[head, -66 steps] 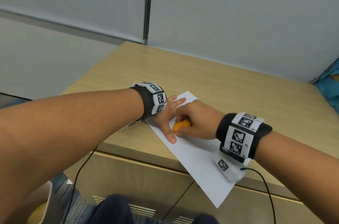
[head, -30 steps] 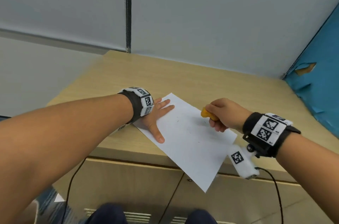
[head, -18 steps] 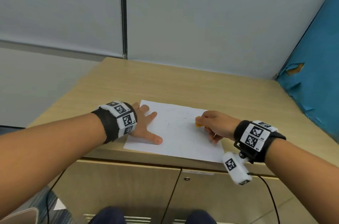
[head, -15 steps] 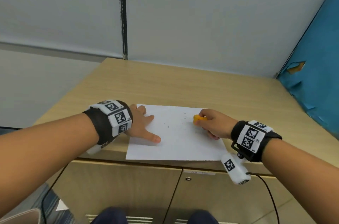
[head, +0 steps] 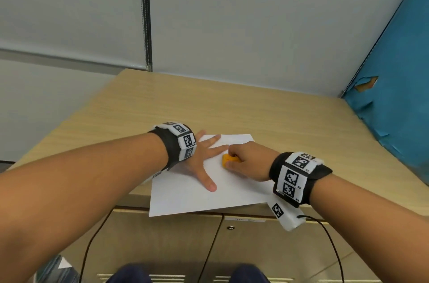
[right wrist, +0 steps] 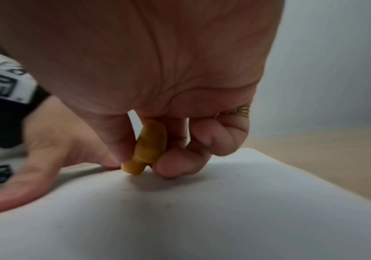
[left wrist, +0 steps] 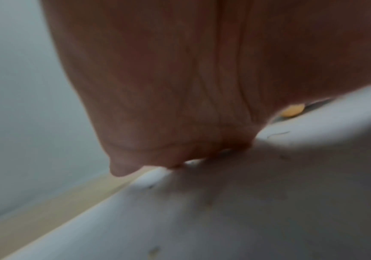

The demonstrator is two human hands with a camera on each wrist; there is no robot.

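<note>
Right hand (head: 249,162): fingers (right wrist: 175,165) clamped on orange eraser (head: 228,160), tip pressed on paper sheet (head: 185,199) at near edge of surface (head: 232,106). Left hand (head: 204,157) flat, fingers apart, pinning sheet. Erasing likely midway: faint pencil marks (left wrist: 277,134) left.

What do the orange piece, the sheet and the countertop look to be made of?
Orange eraser: likely rubber or soft plastic, matte, with rounded, smudged edges.
White sheet: thin paper, matte, lying flat and overhanging the front edge.
Cabinet top: probably wood-grain laminate, pale, low sheen, with fine even streaks.
</note>
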